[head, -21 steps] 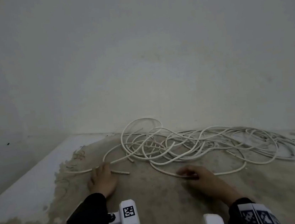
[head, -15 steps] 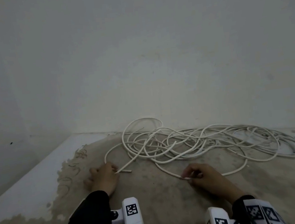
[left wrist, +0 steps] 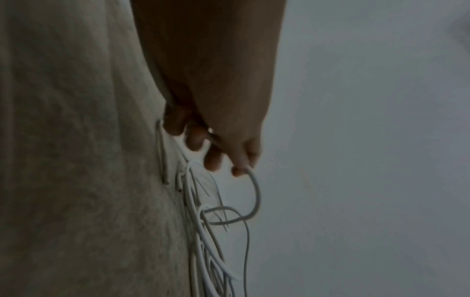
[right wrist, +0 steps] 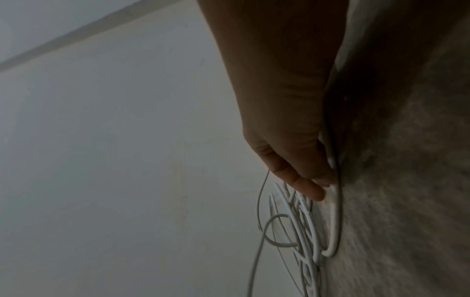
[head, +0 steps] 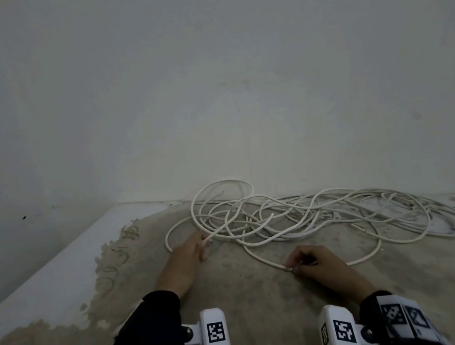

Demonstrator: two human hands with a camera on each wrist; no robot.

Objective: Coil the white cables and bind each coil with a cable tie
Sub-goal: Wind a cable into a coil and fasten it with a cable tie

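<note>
- Kneeling or crouching low, a person reaches both bare hands forward over a worn tan floor (head: 238,314); dark sleeves and white wrist cameras (head: 216,341) fill the nearest edge of the head view.
- Near right, the right hand (head: 322,265) has its fingers curled, pinching one white cable strand against the floor between thumb and fingertips (head: 290,265).
- Left and slightly farther, the left hand (head: 184,259) lies stretched forward, its fingertips (left wrist: 237,171) closed on another strand near a cut end; the left wrist view shows the cable looping out from that pinch.
- Beyond both hands, the cables (head: 297,215) lie in a loose tangle, spreading from the middle toward the far right, with one loop rising against the wall (head: 210,88).
- Far left, a pale raised ledge (head: 61,273) runs along the floor to the corner.
- No cable tie is visible anywhere.
- Judging from this, the work is at its start: a strand is being singled out, and no coil is formed.
- The next move likely calls for drawing the held strand free of the tangle without dragging its neighbours, then winding it into even loops.
</note>
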